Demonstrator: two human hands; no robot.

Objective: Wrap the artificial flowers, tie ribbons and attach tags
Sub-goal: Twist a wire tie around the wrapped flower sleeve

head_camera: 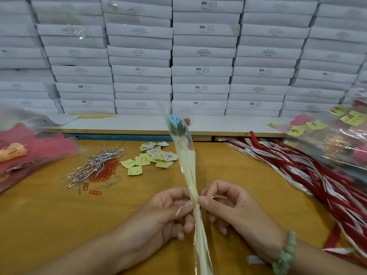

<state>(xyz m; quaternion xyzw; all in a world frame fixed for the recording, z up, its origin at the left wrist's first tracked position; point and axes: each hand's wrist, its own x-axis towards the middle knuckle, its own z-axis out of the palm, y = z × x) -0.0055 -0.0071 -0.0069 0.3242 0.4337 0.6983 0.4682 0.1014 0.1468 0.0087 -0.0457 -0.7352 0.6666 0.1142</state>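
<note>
**While the tie was only half twisted: where the wrap could fail**

Although the pile of loose silver wire twist ties (pixel 95 163) and the heap of orange-red paper clips (pixel 104 171) lay at the left of the orange wooden table (pixel 49 215), with the small yellow paper tags (pixel 151 157) just right of them, the risk sat in the middle. The left hand (pixel 170 213) had its lower fingers curled round the stem of the artificial flower in its clear cellophane sleeve (pixel 185 155). The flower stood tilted up from the table's near edge, its bloom towards the stacked white boxes (pixel 200 70).

The left thumb and forefinger pinched one end of the single silver twist tie (pixel 185 207) looped round the sleeve, and the right hand (pixel 228 205) pinched the other end. The loop seemed to have few turns, if any, so uneven pulling would probably let it slide along the slick film or bunch the sleeve crookedly. Too hard a twist could snap the thin wire or tear the cellophane.

Further right, the red and white printed ribbons (pixel 297 165) lay well apart, not yet used. A loose tie would likely give way once a ribbon was knotted over it.
</note>
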